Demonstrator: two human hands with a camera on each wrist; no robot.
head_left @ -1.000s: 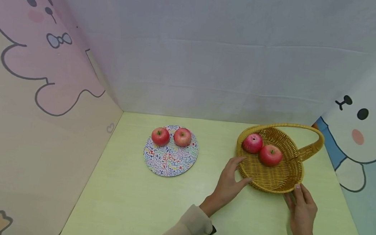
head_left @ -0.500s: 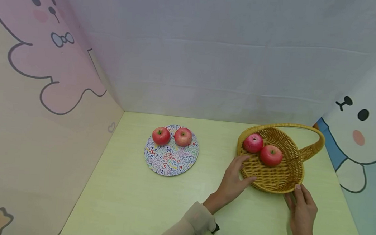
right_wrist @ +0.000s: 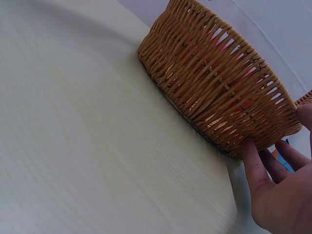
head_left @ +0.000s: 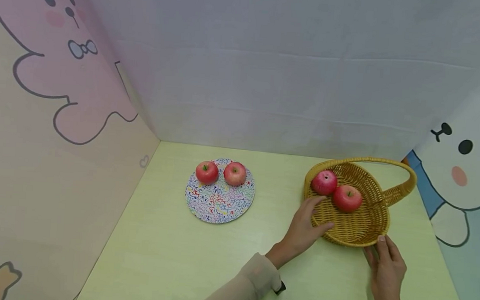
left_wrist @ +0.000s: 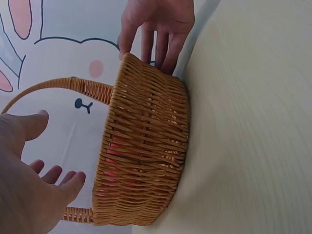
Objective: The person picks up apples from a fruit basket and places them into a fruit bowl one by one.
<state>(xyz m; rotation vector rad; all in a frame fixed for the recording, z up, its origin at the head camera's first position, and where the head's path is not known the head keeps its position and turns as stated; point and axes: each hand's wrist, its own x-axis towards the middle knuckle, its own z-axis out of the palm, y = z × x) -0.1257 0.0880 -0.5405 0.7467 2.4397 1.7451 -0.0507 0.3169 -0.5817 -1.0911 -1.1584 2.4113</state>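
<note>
Right hand: the right hand (head_left: 386,264) is being rested with loose, straight fingers against the near wall of the basket (head_left: 352,230).
Left hand: the left hand (head_left: 304,227) is being laid open over the basket's left rim.
Basket: it is being kept on the bench (head_left: 175,256), at the right.
Inside: two red apples (head_left: 336,190) are being held.
Far left: two more apples (head_left: 220,172) are being carried on a plate (head_left: 219,204).

Left arm — beige sleeve (head_left: 245,289); right bare.
</note>
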